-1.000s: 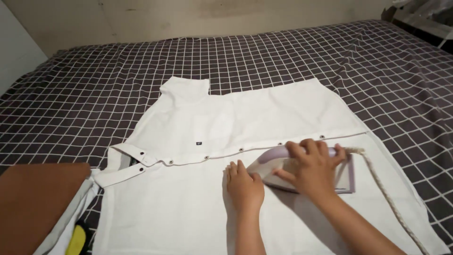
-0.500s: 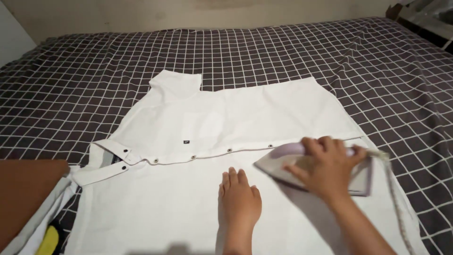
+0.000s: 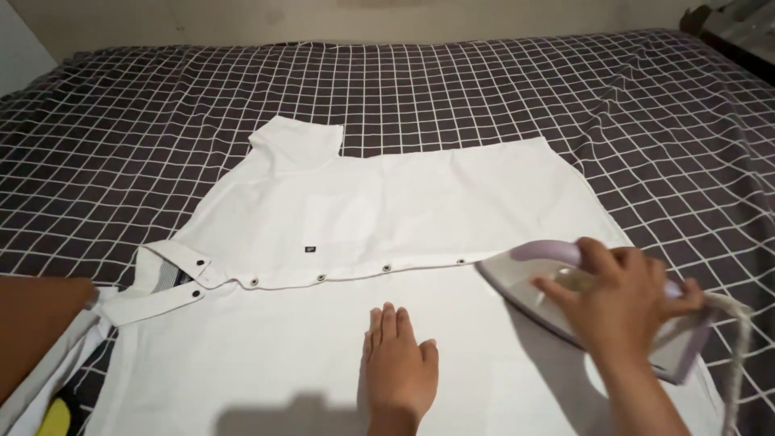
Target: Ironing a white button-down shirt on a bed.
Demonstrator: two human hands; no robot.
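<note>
A white button-up shirt (image 3: pixel 379 210) lies spread flat on a dark checked bedsheet (image 3: pixel 484 89), collar to the left. My left hand (image 3: pixel 400 363) rests palm down on the shirt's near panel, fingers together. My right hand (image 3: pixel 617 303) grips the handle of a white and lilac clothes iron (image 3: pixel 525 282), which sits on the shirt's right part with its tip pointing left toward the button row. The iron's pale cord (image 3: pixel 735 347) trails off its back, down the right edge.
A brown cloth or board (image 3: pixel 36 335) lies at the lower left, with white fabric and a yellow patch (image 3: pixel 52 416) beside it. A dark object sits at the top right corner (image 3: pixel 731 24). The wall runs along the far edge of the bed.
My right hand has slid the iron to the right across the shirt. My left hand has shifted slightly toward me, staying flat on the cloth. The view has moved closer.
</note>
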